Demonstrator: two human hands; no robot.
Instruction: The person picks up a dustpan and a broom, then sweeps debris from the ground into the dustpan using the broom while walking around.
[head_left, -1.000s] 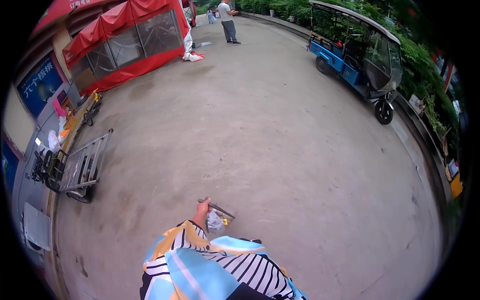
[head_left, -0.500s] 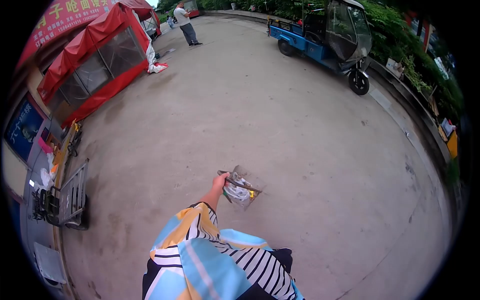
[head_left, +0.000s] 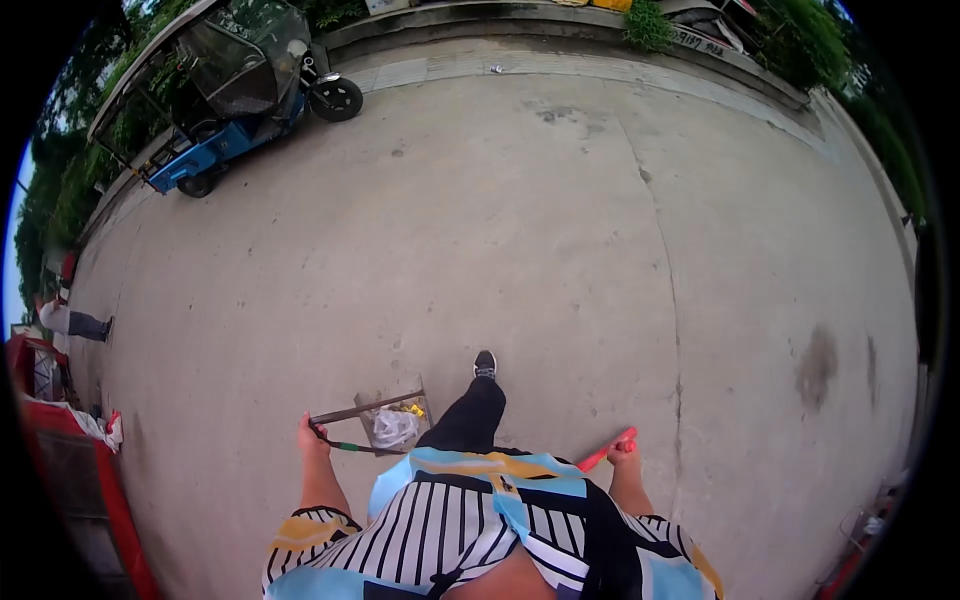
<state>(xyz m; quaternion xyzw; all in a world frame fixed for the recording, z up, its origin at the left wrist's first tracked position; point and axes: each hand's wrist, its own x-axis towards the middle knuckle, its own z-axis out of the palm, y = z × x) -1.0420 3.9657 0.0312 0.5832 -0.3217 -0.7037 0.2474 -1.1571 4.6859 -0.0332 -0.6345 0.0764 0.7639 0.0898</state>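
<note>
At lower left, my left hand (head_left: 312,432) is closed around the handle of a dustpan (head_left: 372,408), which hangs low in front of me. A crumpled whitish plastic bag (head_left: 396,428) and a yellow wrapper (head_left: 412,409) lie in the pan. On the other side, my right hand (head_left: 622,450) is wrapped around a red handle (head_left: 604,452). Its lower end disappears behind my patterned shirt, so I cannot tell what tool it belongs to. One dark shoe (head_left: 485,365) of mine shows on the ground between the hands.
Concrete pavement (head_left: 500,230) spreads ahead, with a crack and dark stains at right. A blue cargo tricycle (head_left: 230,140) stands at upper left by a low kerb (head_left: 450,20). A person (head_left: 75,320) stands at far left, near a red tent (head_left: 110,500).
My view has swung to the right, so the tricycle and tent now lie further left. The dustpan stays in my left hand. My right hand with the red handle has come into view.
</note>
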